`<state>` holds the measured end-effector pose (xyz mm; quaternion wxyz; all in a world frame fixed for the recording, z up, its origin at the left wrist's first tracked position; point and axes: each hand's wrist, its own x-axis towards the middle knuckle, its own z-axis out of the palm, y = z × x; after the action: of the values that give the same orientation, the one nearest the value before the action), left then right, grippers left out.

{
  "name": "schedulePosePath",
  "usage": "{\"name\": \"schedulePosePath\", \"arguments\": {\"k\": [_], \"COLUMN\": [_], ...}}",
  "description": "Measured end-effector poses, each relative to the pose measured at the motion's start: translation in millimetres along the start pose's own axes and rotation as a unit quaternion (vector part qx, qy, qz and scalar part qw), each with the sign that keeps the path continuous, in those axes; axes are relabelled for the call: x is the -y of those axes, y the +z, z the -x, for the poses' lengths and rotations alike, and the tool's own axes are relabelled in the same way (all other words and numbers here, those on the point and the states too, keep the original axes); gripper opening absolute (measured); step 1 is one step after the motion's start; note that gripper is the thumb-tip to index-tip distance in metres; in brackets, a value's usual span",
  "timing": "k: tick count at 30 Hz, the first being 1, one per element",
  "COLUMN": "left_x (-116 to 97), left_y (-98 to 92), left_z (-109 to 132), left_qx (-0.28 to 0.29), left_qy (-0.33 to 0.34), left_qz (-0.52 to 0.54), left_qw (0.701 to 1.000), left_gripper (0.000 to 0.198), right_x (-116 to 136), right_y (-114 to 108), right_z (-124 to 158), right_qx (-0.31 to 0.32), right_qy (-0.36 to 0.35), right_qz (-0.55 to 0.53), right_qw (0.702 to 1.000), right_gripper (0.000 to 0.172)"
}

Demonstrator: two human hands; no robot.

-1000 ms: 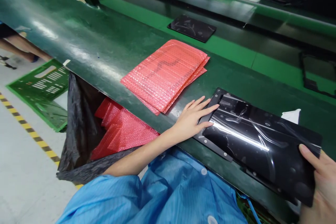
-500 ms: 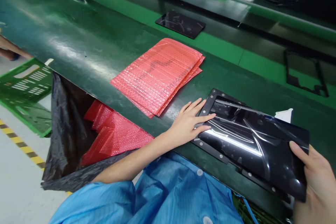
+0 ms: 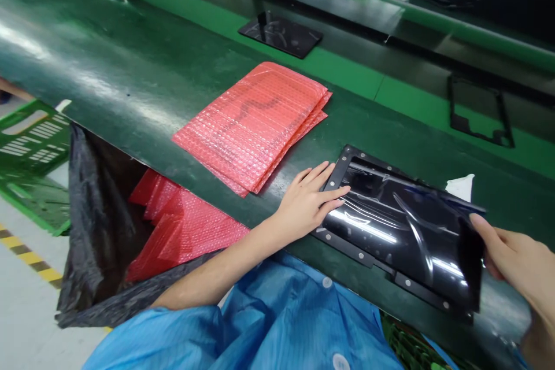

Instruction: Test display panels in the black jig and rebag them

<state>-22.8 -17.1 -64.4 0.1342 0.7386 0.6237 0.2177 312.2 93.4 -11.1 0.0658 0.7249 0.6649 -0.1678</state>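
Right grip: our right hand (image 3: 514, 248) is closed on the right edge of a glossy black rectangular panel (image 3: 407, 231), thumb on top; the other fingers are mostly hidden behind it.
Left touch: our left hand (image 3: 309, 199) grips nothing; it lies flat, fingers spread, their tips on the panel's left end.
Underneath: a flat black frame (image 3: 347, 247) dotted with small silvery discs shows past the panel's left and near edges; we cannot tell whether the panel's right end rests on it.
Surface: we have both pieces on the smooth dark green worktable (image 3: 143, 87), close to its near edge.
Just behind: we see a torn-looking white scrap (image 3: 462, 187) by the panel's far edge.
Left along the table: near our left hand but apart from it lies a stack of red translucent bubble-wrap pouches (image 3: 255, 121), a dark squiggle on the top one.
Bright green strip: farther off we see a second glossy black panel (image 3: 281, 36) and, to its right, a hollow black frame (image 3: 461, 122).
Below the near edge: beside our blue buttoned garment (image 3: 281, 318), a black plastic bag (image 3: 89, 214) gapes around crumpled red bubble wrap (image 3: 191, 219).
Floor side: a green slotted plastic crate (image 3: 26, 179) stands left of the bag.
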Motion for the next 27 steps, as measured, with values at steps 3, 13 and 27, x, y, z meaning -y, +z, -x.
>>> {"name": "schedulePosePath", "arguments": {"k": [3,13,27], "left_x": [-4,-122,-112], "left_y": [-2.4,54.6,39.9], "left_z": [-1,-28,-81], "left_qx": [-0.020,0.092,0.071], "left_qy": [0.015,0.277,0.172], "left_qz": [-0.052,0.030,0.044], "left_qw": [0.998,0.956,0.982], "left_gripper": [0.033,0.051,0.037], "right_x": [4,3,-1], "right_y": [-11,-10,8], "right_z": [-15,-53,-55], "right_qx": [0.059,0.015,-0.070], "right_qy": [0.018,-0.030,-0.033], "right_qz": [0.026,-0.048,-0.159], "right_qw": [0.998,0.998,0.984], "right_gripper": [0.061,0.048,0.048]}}
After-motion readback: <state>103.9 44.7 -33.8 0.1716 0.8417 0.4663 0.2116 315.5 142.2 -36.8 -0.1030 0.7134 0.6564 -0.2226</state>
